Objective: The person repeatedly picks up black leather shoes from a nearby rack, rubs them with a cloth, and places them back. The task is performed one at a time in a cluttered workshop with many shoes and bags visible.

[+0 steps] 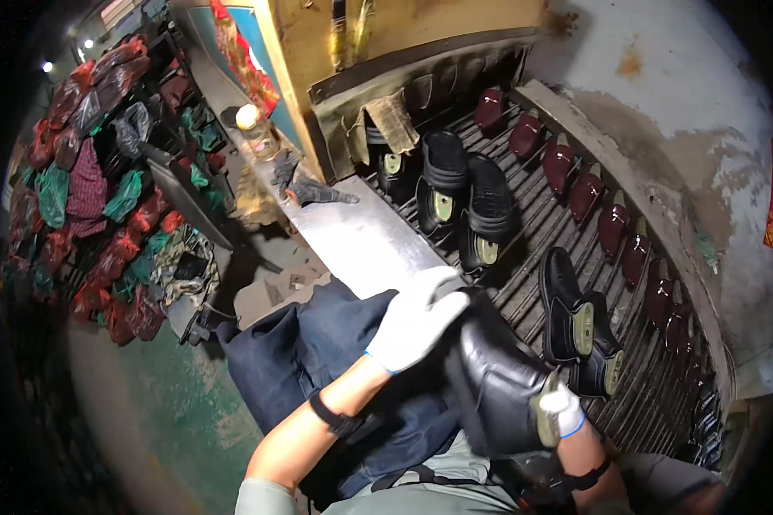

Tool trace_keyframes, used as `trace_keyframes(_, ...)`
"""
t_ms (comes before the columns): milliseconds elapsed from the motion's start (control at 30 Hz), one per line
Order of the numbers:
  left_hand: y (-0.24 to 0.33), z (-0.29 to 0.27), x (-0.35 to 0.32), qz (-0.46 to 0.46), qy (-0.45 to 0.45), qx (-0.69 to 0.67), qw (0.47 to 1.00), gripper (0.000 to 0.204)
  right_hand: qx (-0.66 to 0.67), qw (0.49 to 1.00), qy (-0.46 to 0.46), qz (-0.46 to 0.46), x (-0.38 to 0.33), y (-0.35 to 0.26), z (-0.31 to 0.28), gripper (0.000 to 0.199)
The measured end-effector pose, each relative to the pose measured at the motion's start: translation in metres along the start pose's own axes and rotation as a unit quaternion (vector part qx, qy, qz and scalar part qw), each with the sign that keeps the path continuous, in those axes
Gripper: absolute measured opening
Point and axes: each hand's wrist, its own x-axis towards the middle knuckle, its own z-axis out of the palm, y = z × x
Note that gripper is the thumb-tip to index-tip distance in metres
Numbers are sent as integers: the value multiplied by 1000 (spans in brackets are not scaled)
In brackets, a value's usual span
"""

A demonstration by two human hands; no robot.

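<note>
**Black boot held over the lap, both hands on it**

Gloved left hand [416, 318] lies cupped over the black boot [494, 386]; right hand [563, 410] grips its heel end. Handling looks mid-step; setting it on the slatted rack [532, 223] beside other boots [575, 330] would need a free gap.

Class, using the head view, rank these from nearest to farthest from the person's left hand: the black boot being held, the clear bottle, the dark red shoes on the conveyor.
1. Black boot: under the left hand.
2. Dark red shoes: on the conveyor's right side.
3. Clear bottle: upper left, on the ledge.
</note>
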Motion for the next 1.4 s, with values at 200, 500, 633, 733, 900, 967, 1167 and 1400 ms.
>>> trace_keyframes(200, -31, 62, 130, 242, -1, 334, 911, 72, -298, 911, 263, -115, 104, -106, -23, 90)
trace_keyframes(500, 37, 20, 20, 319, -194, 318, 872, 16, -714, 475, 290, -424, 158, -11, 54, 94)
trace_keyframes(633, 62, -39, -153, 98, -406, 345, 841, 15, -523, 744, 288, -300, 258, -7, 16, 113)
trace_keyframes(733, 27, -75, -186, -18, -519, 327, 790, 21, -368, 862, 265, -225, 323, -62, -48, 109)
trace_keyframes(900, -10, -121, -162, -79, 138, 517, 841, 88, -308, 902, 253, -163, 308, -98, -31, 49)
trace_keyframes(967, -28, -137, -155, -150, 150, 453, 866, 86, -118, 957, 256, -71, 261, -89, 20, 31)
trace_keyframes(1167, -50, -140, -156, -162, 233, -177, 942, 60, 99, 984, -108, -105, 127, -8, 88, 108)
trace_keyframes(1400, -36, -147, -178, -88, 73, -643, 757, 57, 28, 999, -23, -3, 92, 70, 121, 100)
